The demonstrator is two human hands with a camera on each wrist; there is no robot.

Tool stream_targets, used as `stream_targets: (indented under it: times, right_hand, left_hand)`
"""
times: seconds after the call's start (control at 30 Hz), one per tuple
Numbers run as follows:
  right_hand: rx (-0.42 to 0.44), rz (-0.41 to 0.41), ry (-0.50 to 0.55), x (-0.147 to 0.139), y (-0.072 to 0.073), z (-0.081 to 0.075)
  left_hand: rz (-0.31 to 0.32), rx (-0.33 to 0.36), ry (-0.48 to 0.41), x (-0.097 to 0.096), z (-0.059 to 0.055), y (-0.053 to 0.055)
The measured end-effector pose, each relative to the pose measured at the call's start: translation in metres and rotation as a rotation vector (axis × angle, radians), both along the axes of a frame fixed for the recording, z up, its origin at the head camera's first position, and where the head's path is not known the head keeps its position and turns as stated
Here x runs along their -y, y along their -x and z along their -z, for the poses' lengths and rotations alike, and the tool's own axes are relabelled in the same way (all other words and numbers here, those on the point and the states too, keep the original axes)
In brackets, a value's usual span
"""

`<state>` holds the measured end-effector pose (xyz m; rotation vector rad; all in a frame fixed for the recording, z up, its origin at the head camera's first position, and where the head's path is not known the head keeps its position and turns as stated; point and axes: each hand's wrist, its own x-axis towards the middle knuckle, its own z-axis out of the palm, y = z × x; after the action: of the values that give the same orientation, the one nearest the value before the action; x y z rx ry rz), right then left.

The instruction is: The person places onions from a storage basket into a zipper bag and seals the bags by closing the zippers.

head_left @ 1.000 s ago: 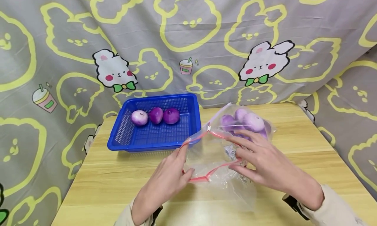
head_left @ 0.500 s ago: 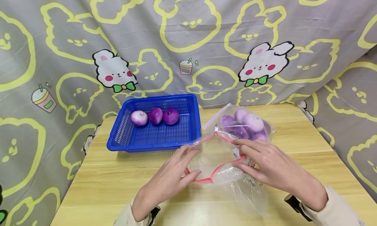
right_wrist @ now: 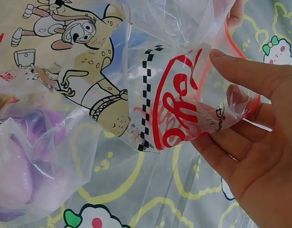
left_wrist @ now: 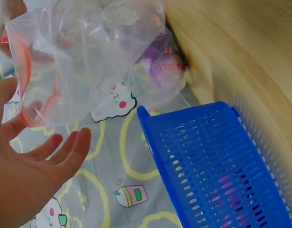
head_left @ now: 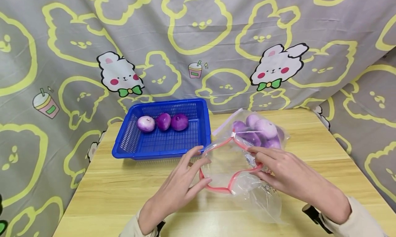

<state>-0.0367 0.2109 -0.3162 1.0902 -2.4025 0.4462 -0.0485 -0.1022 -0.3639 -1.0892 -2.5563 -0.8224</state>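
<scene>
A clear plastic zip bag (head_left: pixel 224 168) with a red zip strip round its mouth gapes between my hands. My right hand (head_left: pixel 287 168) pinches its right rim between thumb and fingers. The right wrist view shows red lettering, a checkered strip and a cartoon print on this bag (right_wrist: pixel 176 99). My left hand (head_left: pixel 174 187) is at the left rim with fingers loosely spread; in the left wrist view a finger overlaps the red strip while the others (left_wrist: pixel 77 149) stand apart from it. No contents show inside the bag.
A blue plastic basket (head_left: pixel 161 144) with three purple onions (head_left: pixel 164 121) stands at the back left. Behind my right hand lies another clear bag (head_left: pixel 263 128), filled with several purple onions. A patterned curtain (head_left: pixel 198 31) hangs behind the wooden table (head_left: pixel 123 202).
The bag's mouth has shifted right with my right hand. My left hand's fingers have loosened and spread from the left rim. Basket, onions and filled bag are unchanged.
</scene>
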Motion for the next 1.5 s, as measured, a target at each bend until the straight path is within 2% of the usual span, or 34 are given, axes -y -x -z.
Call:
stream_targets:
  times: [0.17,0.37,0.57,0.83,1.1,1.33,1.5]
  right_hand:
    - [-0.012,-0.003,-0.006,0.000,-0.001,-0.001]
    - [-0.043,-0.020,-0.025,0.001,-0.002,-0.009]
    - [-0.042,-0.022,-0.032,0.001,-0.005,-0.016]
    - [-0.035,-0.011,-0.048,-0.001,-0.007,-0.011]
    - [-0.015,0.004,-0.068,-0.001,-0.008,-0.008]
    - [-0.003,0.010,-0.078,-0.001,-0.009,-0.006]
    - [-0.004,0.002,-0.079,-0.002,-0.009,-0.004]
  left_hand:
    - [0.028,-0.054,-0.055,0.003,-0.003,0.001]
    - [0.042,-0.102,-0.132,0.008,-0.012,0.006]
    - [0.044,-0.152,-0.222,0.014,-0.018,0.024]
    - [0.008,-0.239,-0.279,0.018,-0.016,0.044]
    - [-0.127,-0.133,-0.175,0.023,-0.011,0.082]
    - [-0.164,-0.071,-0.135,0.024,-0.008,0.113]
    - [-0.201,-0.042,-0.057,0.024,-0.010,0.128]
